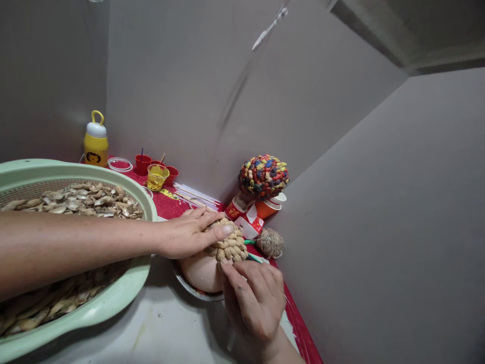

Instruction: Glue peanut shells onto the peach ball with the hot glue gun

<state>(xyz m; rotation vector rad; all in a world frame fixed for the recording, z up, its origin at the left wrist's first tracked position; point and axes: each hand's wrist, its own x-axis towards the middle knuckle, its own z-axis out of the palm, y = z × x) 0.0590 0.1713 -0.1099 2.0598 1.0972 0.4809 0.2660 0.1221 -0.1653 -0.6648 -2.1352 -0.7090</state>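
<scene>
A smooth peach-coloured ball [200,270], perhaps a balloon, sits in a shallow metal bowl [197,294]. Rows of peanut shells [232,246] cover its upper right side. Across the top of these shells lies my left hand [195,232], fingers stretched out and thumb resting on them. My right hand [257,298] is closed in a pinch at the lower edge of the shell rows. Its fingertips press a peanut shell [223,263] against the ball; the fingers hide most of that shell.
A green colander [149,212] full of peanut shells [94,198] fills the left. Behind stand a yellow bottle [96,146], red cups [142,165] and a yellow paint cup [157,178]. Toward the wall are a painted shell-covered ball [264,177] and a twine ball [270,242].
</scene>
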